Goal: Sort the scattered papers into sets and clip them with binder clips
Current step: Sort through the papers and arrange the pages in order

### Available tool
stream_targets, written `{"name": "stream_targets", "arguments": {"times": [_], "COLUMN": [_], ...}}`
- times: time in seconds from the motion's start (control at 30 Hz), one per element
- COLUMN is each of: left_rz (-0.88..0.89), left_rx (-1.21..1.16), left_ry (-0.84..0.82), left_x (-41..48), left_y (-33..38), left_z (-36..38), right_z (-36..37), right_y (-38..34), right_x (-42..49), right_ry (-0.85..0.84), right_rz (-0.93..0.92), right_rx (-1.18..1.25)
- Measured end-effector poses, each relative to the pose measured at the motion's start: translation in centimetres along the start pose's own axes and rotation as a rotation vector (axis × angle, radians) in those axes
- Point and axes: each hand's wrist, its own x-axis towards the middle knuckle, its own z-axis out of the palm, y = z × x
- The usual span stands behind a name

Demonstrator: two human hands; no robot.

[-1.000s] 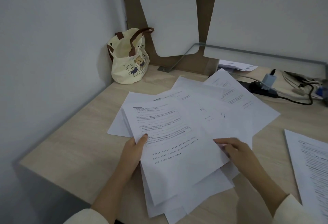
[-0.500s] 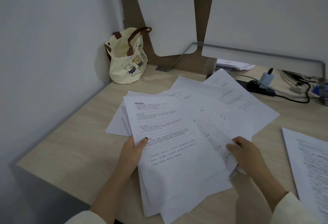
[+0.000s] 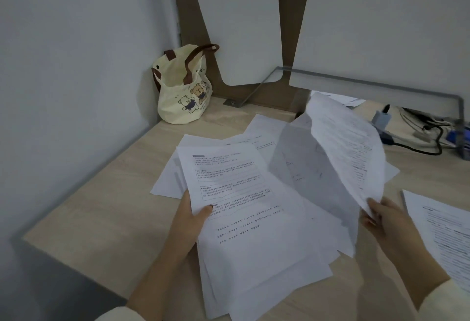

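At frame centre, white printed papers (image 3: 267,264) fan loosely across the desk (image 3: 101,206); left hand (image 3: 188,221) pinches the top sheet (image 3: 241,188) at its edge; right hand (image 3: 384,219) grips raised, curling sheets (image 3: 351,142).

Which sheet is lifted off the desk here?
The sheet pinched by the right hand: it stands up, curling, over the right side of the pile. The rest lie flat, including the printed page under the thumb of the left hand.
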Motion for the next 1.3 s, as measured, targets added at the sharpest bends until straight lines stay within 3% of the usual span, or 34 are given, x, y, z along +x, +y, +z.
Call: {"name": "stream_targets", "arguments": {"times": [0.2,0.33,0.43,0.53,0.6,0.7,0.8,0.97,1.1,1.2,1.3], "left_rz": [-0.032,-0.195,-0.348,-0.368,-0.354,-0.302,-0.271,-0.261,-0.165,-0.151,-0.11], "left_rx": [-0.18,-0.439,-0.563,-0.585,-0.582,-0.467,-0.338,-0.334,-0.182,-0.133,-0.086], "left_ry": [0.024,-0.004,0.001,0.007,-0.029,-0.09,-0.103,-0.163,-0.228,-0.214,-0.244], "left_x": [0.6,1.0,1.2,1.5,1.5,1.1,0.8,0.6,0.2,0.5,0.6], "left_y": [-0.2,1.3,1.9,1.6,1.3,0.7,0.4,1.2,1.8,1.7,1.1], "left_z": [-0.3,-0.9,-1.3,-1.5,-1.6,-1.9,-2.3,-2.2,-2.0,-1.8,-1.5], "right_z": [3.0,3.9,5.2,7.2,8.6,10.7,12.9,16.3,18.5,19.5,18.6], "right_y": [-1.4,-2.8,-3.8,-4.8,-5.1,-4.8,-3.8,-1.6,0.3,1.4,1.0], "right_x": [-0.3,0.9,2.3,2.7,2.8,2.3,1.5,0.8,0.0,-1.4,-1.6], "right_ry": [-0.29,-0.476,-0.341,-0.107,0.014,0.029,-0.089,-0.364,-0.611,-0.776,-0.742], "right_rz": [-0.121,-0.277,-0.4,-0.646,-0.735,-0.862,-1.01,-0.992,-1.014,-0.914,-0.698], "right_rx": [-0.639,-1.214,-1.572,-1.889,-1.993,-2.086,-2.072,-1.658,-1.337,-1.056,-0.919]}}
